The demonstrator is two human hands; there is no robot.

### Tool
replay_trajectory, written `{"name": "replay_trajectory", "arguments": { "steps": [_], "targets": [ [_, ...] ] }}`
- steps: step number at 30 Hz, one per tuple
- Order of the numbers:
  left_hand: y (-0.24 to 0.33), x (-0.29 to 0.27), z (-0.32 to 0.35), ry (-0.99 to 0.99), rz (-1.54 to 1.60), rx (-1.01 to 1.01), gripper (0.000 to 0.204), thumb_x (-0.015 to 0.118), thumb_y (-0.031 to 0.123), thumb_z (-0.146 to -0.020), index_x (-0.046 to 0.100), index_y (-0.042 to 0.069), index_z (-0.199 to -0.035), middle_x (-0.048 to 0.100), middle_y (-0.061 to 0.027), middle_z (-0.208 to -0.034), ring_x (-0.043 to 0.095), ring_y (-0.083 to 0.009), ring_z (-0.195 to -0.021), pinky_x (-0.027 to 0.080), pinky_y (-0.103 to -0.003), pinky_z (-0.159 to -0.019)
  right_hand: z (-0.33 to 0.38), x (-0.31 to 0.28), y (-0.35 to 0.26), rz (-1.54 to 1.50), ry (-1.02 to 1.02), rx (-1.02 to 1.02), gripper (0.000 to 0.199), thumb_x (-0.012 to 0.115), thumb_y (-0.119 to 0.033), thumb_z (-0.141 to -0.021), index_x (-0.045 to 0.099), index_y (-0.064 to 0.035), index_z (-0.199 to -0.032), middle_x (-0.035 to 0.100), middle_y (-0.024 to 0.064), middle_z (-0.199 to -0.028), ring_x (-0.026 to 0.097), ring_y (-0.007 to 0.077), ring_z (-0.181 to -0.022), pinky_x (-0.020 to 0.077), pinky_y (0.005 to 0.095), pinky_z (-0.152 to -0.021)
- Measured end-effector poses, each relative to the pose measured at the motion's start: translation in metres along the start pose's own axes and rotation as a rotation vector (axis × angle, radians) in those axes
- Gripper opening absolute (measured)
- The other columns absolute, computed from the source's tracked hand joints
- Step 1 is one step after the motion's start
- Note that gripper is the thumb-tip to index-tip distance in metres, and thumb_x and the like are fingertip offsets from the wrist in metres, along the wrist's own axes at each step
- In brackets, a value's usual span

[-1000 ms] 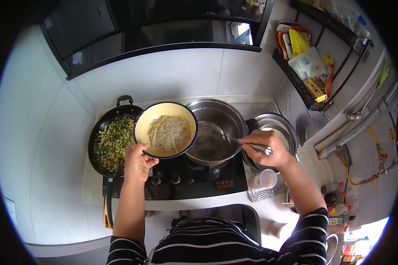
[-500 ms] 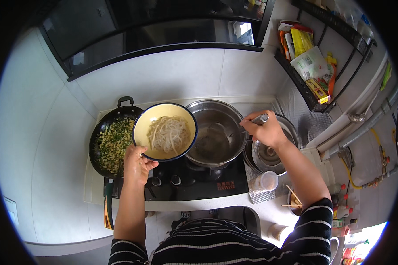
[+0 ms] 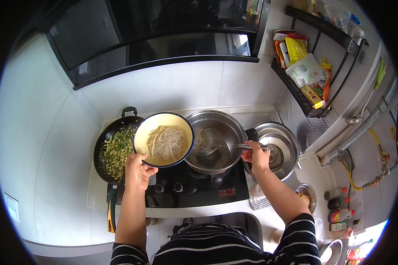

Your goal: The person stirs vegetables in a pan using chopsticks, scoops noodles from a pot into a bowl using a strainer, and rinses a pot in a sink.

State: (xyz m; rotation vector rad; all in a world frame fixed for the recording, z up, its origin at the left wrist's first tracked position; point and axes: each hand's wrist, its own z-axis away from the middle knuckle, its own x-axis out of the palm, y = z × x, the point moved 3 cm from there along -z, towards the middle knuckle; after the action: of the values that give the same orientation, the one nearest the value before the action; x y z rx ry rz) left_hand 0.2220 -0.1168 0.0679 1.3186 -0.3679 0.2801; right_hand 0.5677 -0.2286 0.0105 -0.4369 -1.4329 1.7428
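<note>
My left hand point(image 3: 138, 171) grips the near left rim of a cream enamel bowl point(image 3: 139, 143) with a dark blue edge. Pale, translucent noodles point(image 3: 167, 142) lie in it. Just right of the bowl is a steel pot point(image 3: 225, 165) with liquid inside. In my right hand point(image 3: 256, 155) is the handle of a wire mesh strainer point(image 3: 211, 145). Its basket hangs over the pot's left side, close to the bowl's rim, with some pale noodles at its left side. To the bowl's left, a black wok point(image 3: 101, 170) holds chopped greens and small yellowish pieces point(image 3: 119, 148).
A black glass hob point(image 3: 194, 196) lies under the pots. Steel basins point(image 3: 292, 141) stand right of the pot, and a small metal bowl point(image 3: 311, 194) is nearer me. Seasoning bottles point(image 3: 340, 215) line the right side. A black wall rack point(image 3: 296, 88) holds several packets.
My right hand has shifted slightly left and down, and its grip has turned. The strainer basket has come up out of the pot toward the bowl, now with noodles in it.
</note>
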Motion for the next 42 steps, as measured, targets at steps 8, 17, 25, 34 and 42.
{"name": "replay_trajectory", "arguments": {
  "steps": [8, 17, 25, 34, 42],
  "targets": [
    [0.0, 0.0, -0.002, -0.038, 0.019, -0.02, 0.023, 0.06, 0.017, -0.075, 0.041, 0.01, -0.087, 0.058, -0.0084, -0.079, 0.059, -0.0197, -0.057, 0.052, -0.032, -0.049, 0.006, -0.022, 0.015, -0.149, -0.044, 0.074, 0.026, 0.053, -0.023, -0.086, 0.059, -0.0004, -0.098, 0.059, 0.0099, -0.068, 0.059, 0.0186, -0.055, 0.0502, 0.0279, -0.051],
    [0.002, -0.005, -0.006, -0.035, 0.044, -0.003, 0.023, 0.061, 0.017, -0.075, 0.042, 0.01, -0.087, 0.057, -0.0086, -0.077, 0.059, -0.0195, -0.054, 0.052, -0.032, -0.047, 0.021, -0.035, 0.016, -0.273, -0.066, 0.061, 0.026, 0.055, -0.026, -0.087, 0.06, -0.003, -0.099, 0.059, 0.0089, -0.065, 0.058, 0.0187, -0.053, 0.0504, 0.0281, -0.052],
    [0.002, -0.005, -0.013, -0.073, 0.038, -0.022, 0.024, 0.061, 0.017, -0.075, 0.043, 0.009, -0.089, 0.058, -0.01, -0.075, 0.059, -0.0195, -0.053, 0.053, -0.031, -0.048, 0.035, -0.052, -0.035, -0.115, -0.097, -0.173, 0.032, 0.053, -0.029, -0.088, 0.057, -0.0014, -0.104, 0.061, 0.0076, -0.067, 0.059, 0.0161, -0.054, 0.0477, 0.0262, -0.051],
    [-0.006, -0.004, -0.015, -0.072, 0.032, -0.039, 0.024, 0.061, 0.017, -0.076, 0.043, 0.008, -0.089, 0.057, -0.01, -0.073, 0.059, -0.0199, -0.051, 0.053, -0.032, -0.046, 0.075, -0.053, -0.104, -0.101, 0.032, -0.281, 0.026, 0.054, -0.022, -0.085, 0.063, 0.0009, -0.093, 0.061, 0.0092, -0.062, 0.059, 0.0161, -0.048, 0.0497, 0.0258, -0.046],
    [-0.009, -0.002, -0.019, -0.104, 0.028, -0.054, 0.024, 0.06, 0.017, -0.077, 0.042, 0.008, -0.09, 0.057, -0.0094, -0.071, 0.058, -0.0191, -0.051, 0.053, -0.031, -0.046, 0.086, -0.058, -0.12, -0.085, 0.027, -0.332, 0.029, 0.055, -0.025, -0.085, 0.063, 0.0019, -0.093, 0.062, 0.01, -0.064, 0.06, 0.0167, -0.049, 0.0506, 0.0261, -0.045]
  ]
}}
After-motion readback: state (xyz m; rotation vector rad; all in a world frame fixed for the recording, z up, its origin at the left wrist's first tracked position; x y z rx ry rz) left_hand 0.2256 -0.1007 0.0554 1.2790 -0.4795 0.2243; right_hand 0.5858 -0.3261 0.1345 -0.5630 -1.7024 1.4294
